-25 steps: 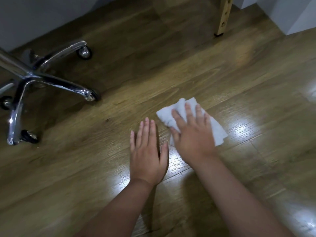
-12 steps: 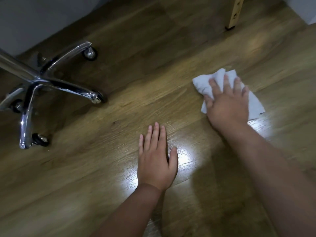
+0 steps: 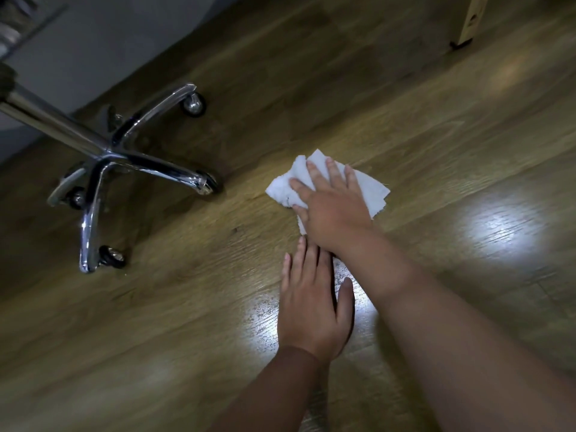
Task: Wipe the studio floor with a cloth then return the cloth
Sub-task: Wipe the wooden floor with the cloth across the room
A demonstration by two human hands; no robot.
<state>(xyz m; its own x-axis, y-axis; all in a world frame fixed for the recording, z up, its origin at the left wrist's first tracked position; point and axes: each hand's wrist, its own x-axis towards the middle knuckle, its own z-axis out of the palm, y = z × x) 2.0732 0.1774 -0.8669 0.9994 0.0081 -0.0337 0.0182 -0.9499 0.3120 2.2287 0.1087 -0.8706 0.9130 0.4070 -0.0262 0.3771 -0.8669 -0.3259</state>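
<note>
- Nearest me, both forearms enter from the bottom edge, cut off by the frame; I see no sleeves.
- My left hand (image 3: 313, 310) lies palm down on the wooden floor (image 3: 187, 338), fingers (image 3: 304, 260) straight and close together, holding nothing. Its fingertips are partly hidden under my right wrist.
- Bright glare patches sit beside the left hand and off to the right, washing out the floor grain there.
- My right hand (image 3: 335, 207) presses flat on the white cloth (image 3: 371, 191), fingers spread across it, not curled around it. The cloth is crumpled on the floor, its edges showing left and right of the hand.
- To the left, well apart from the cloth, stands a chrome chair base (image 3: 106, 157) with castors; open floor lies between.
- Far right, a pale wooden leg (image 3: 472, 20) is cut off by the top edge.
- A grey wall (image 3: 109, 51) bounds the far left.
</note>
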